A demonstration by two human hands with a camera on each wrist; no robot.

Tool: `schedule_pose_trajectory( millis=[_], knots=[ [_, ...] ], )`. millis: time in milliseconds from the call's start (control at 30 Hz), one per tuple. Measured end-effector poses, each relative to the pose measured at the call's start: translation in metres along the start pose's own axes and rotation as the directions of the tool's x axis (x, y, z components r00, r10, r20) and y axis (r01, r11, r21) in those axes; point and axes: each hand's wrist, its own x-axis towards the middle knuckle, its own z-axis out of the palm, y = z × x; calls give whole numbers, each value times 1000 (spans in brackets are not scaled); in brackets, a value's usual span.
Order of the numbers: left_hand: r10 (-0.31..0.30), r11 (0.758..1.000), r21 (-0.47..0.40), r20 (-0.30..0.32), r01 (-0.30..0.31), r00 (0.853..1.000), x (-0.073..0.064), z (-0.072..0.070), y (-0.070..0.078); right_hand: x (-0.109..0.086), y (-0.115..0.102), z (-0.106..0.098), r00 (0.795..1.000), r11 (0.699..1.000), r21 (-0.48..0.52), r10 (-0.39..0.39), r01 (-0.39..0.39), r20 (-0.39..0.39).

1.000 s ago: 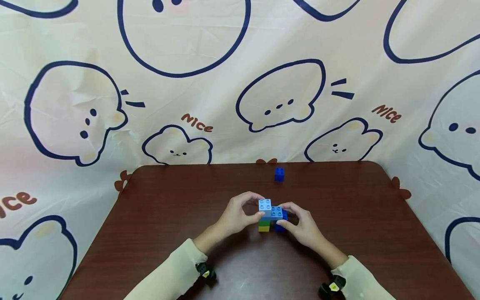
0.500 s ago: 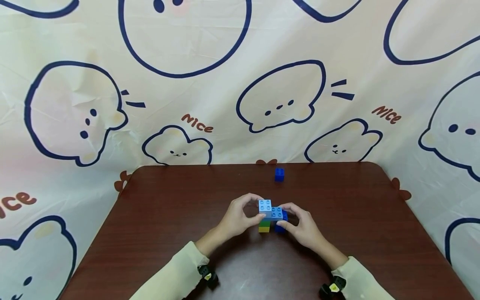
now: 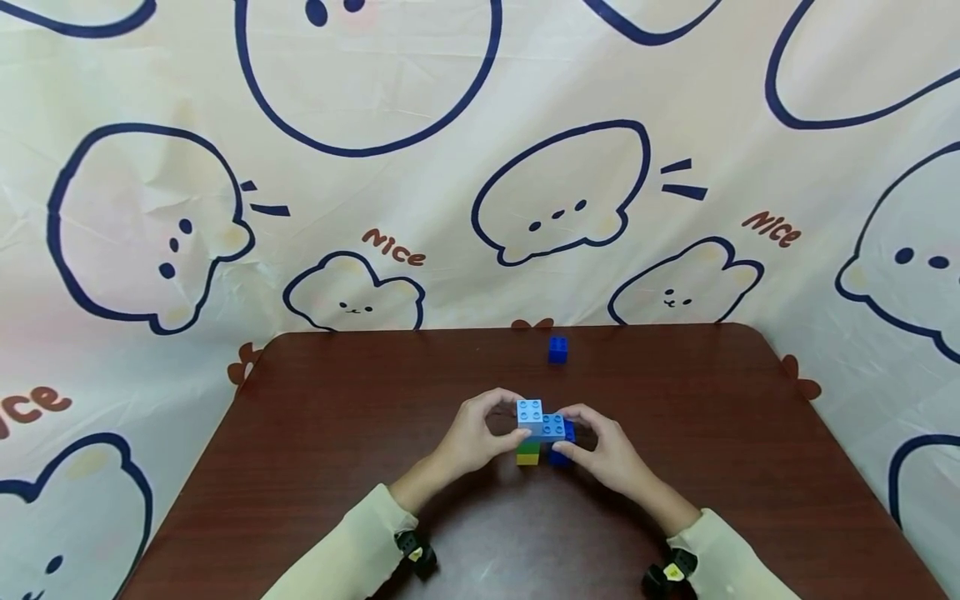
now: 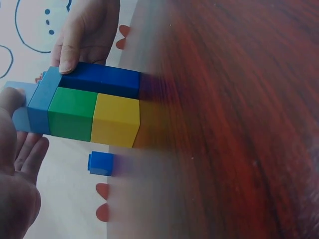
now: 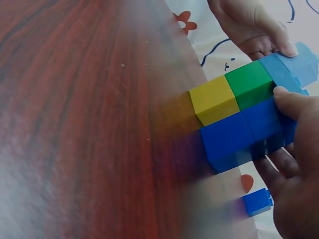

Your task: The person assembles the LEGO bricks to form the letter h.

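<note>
Toy building bricks are joined into one block that stands on the table. Its left column has a yellow brick (image 4: 116, 120) at the bottom and a green brick (image 4: 73, 114) above; beside it are dark blue bricks (image 5: 228, 142). Across both columns lies a longer light blue brick (image 3: 553, 426), topped at the left by a pale blue brick (image 3: 529, 410). My left hand (image 3: 471, 435) pinches the pale blue brick between thumb and fingers. From the other side my right hand (image 3: 613, 457) grips the block near the top of the dark blue bricks.
One loose dark blue brick (image 3: 558, 350) stands near the far edge of the brown wooden table (image 3: 360, 392), beyond the block. A white cloth (image 3: 442, 192) printed with cartoon outlines hangs behind the table and along its sides.
</note>
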Motion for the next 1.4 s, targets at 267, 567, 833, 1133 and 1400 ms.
schedule_pose_trajectory(
  millis=[267, 567, 833, 1133, 1400],
  knots=[
    [-18, 1000, -21, 0, 18, 1000, 0, 1, -1, 1, 1, -10, 997, 1000, -10, -7, 8, 71],
    [-25, 1000, 20, 1, 25, 1000, -3, 1, -2, 17, 10, -31, 998, 998, 36, 57, -58, 19],
    [-29, 999, 37, 2, 29, 1000, -3, 0, -3, 56, 21, -53, 998, 998, 12, 62, -62, -19],
    [-38, 999, 39, 18, 37, 999, -1, -2, -3, 98, 30, -64, 995, 995, -51, 84, -87, -58],
    [-24, 1000, 12, 25, 24, 999, -1, -2, -5, 120, 40, -63, 985, 985, -66, 158, -162, -63]
  ],
)
